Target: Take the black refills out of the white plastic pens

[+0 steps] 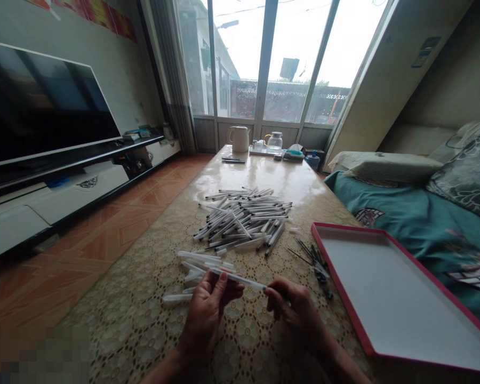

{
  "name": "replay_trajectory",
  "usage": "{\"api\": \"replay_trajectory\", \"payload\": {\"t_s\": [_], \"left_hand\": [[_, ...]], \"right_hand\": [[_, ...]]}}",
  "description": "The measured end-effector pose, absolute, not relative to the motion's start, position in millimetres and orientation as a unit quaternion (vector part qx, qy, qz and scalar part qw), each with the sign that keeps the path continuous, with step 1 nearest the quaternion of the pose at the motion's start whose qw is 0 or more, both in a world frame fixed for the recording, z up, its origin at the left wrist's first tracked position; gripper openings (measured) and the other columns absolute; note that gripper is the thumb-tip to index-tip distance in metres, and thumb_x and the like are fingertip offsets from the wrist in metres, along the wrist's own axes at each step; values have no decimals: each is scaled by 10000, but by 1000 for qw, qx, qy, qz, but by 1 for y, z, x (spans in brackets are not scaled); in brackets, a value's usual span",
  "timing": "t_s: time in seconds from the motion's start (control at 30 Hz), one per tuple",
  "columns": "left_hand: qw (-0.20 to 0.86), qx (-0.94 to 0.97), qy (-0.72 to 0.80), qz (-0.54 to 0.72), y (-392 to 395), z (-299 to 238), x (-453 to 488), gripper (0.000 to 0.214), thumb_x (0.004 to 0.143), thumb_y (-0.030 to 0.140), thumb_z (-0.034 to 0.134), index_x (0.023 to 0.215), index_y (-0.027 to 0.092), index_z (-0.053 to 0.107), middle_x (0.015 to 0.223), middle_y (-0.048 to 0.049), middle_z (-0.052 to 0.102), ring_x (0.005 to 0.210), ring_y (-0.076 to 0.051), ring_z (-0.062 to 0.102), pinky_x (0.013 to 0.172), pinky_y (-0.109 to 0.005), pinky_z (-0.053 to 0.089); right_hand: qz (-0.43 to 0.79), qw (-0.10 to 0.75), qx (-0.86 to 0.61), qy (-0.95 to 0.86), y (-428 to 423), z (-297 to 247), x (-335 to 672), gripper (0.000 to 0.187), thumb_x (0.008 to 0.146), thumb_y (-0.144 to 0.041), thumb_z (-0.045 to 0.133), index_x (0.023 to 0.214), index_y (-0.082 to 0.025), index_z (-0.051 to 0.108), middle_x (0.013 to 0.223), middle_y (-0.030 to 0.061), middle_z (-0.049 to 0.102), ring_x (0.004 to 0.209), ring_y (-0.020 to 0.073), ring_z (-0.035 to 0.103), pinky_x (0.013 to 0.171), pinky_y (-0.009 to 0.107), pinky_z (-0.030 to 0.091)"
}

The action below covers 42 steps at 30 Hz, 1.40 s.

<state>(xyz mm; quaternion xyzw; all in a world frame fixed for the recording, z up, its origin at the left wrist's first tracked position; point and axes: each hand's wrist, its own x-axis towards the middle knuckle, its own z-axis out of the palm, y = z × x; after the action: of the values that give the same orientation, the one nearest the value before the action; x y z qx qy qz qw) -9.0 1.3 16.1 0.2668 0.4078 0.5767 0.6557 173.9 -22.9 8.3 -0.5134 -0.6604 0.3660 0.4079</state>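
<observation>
A translucent white pen (pixel 248 281) spans the gap between my two hands, slightly tilted. My left hand (pixel 210 304) is closed on its barrel, thumb on top. At the pen's dark right end, the fingertips of my right hand (pixel 298 306) are pinched together. Just beyond and left of my left hand lie several clear empty pen barrels (pixel 176 297). Farther up the table spreads a large loose pile of pens (pixel 244 216) with dark tips. Thin dark pen refills (pixel 318 266) lie bunched to the right of the pile.
A shallow red-edged box lid (pixel 400 288) with a white inside occupies the table's right side. On the far end of the patterned table (pixel 144 320) stand a kettle (pixel 240 140), a glass jug (pixel 275 143) and a tissue pack (pixel 294 154). A bed (pixel 376 197) adjoins on the right.
</observation>
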Motion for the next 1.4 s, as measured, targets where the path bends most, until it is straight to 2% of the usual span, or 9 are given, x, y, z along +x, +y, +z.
{"api": "replay_trajectory", "payload": {"t_s": [0.1,0.27,0.53,0.7,0.9,1.0,1.07,1.2,1.4], "left_hand": [[657,270,400,579,1,17,-9,321,643,333,777,822,132,601,666,-44,715,602,-169,688,606,-258,557],[659,287,389,576,-2,16,-8,291,671,317,761,830,134,602,691,-42,715,615,-170,689,618,-270,563],[663,285,396,568,-1,16,-9,301,659,336,766,815,138,600,683,-45,719,615,-180,695,612,-272,564],[662,279,400,569,-1,16,-9,311,655,342,767,817,136,600,683,-54,724,613,-185,697,611,-273,564],[661,263,405,574,0,15,-10,308,655,336,767,801,141,579,672,-44,724,600,-172,695,606,-260,562],[660,260,402,579,0,17,-10,318,645,332,774,803,143,574,675,-43,723,609,-177,698,614,-267,564],[662,264,397,578,0,18,-9,314,650,330,771,811,142,578,678,-44,722,612,-180,699,619,-273,565],[665,275,392,573,-1,18,-8,288,663,322,763,807,143,588,676,-34,717,605,-181,697,614,-276,563],[655,274,405,576,0,18,-8,309,643,336,773,794,143,585,677,-43,721,610,-190,699,626,-288,567]], "right_hand": [[335,426,-526,-656,-24,12,173,222,872,-377,525,808,-170,575,666,10,613,553,117,560,534,203,424],[340,400,-523,-671,-22,6,175,409,945,-412,348,687,-171,554,519,-6,564,449,97,503,481,193,379],[363,417,-520,-651,-24,6,173,358,919,-399,434,654,-176,528,546,-5,595,413,86,513,432,175,378],[327,427,-518,-665,-27,13,171,305,910,-345,471,677,-174,568,592,-4,609,472,95,561,491,188,411],[227,446,-514,-697,-27,10,170,96,860,-267,553,849,-185,600,667,-5,626,586,124,583,575,216,425],[227,444,-509,-702,-26,11,169,152,842,-289,576,944,-177,588,755,16,650,631,133,587,608,224,438],[240,417,-518,-707,-25,11,170,187,887,-326,501,839,-174,598,684,10,629,576,125,568,564,216,418],[247,388,-535,-709,-24,10,171,388,951,-342,347,651,-183,536,554,-7,556,502,112,530,520,211,374],[240,395,-547,-698,-22,7,172,238,892,-395,476,843,-181,567,630,-1,582,546,127,529,532,215,383]]}}
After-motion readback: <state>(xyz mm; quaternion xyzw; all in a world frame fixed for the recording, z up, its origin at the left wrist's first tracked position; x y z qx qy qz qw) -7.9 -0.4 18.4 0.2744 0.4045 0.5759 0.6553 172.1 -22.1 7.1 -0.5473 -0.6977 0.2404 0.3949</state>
